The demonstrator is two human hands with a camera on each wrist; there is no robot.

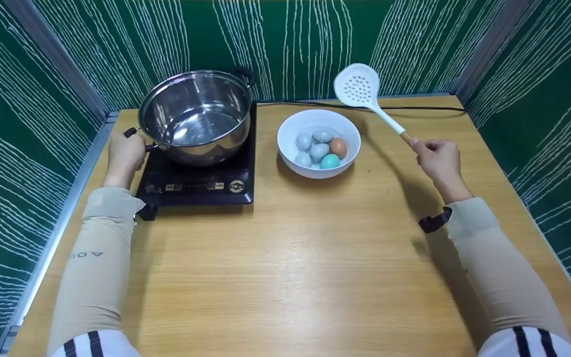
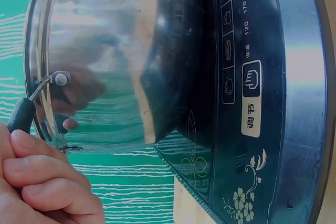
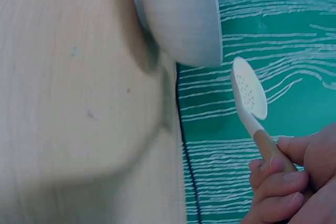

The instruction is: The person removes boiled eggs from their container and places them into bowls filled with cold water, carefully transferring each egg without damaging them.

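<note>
My left hand [image 1: 126, 152] grips the black side handle [image 2: 22, 115] of a steel pot [image 1: 206, 148]. That pot sits on a black induction cooker [image 1: 201, 191], and its shiny inside shows from above. In my right hand [image 1: 439, 161] is a white slotted skimmer [image 1: 357, 85], held by its wooden handle [image 3: 269, 148]. The perforated head points up and to the left, raised behind and right of a white bowl [image 1: 293, 130]. Inside the bowl lie several pale blue eggs [image 1: 319, 151], a brown egg [image 1: 338, 147] and a green egg [image 1: 330, 161].
A black cable [image 1: 414, 108] runs along the back edge of the wooden table [image 1: 285, 258]. Green panels [image 1: 310, 49] with white wavy lines stand behind and on both sides. The bowl is to the right of the cooker.
</note>
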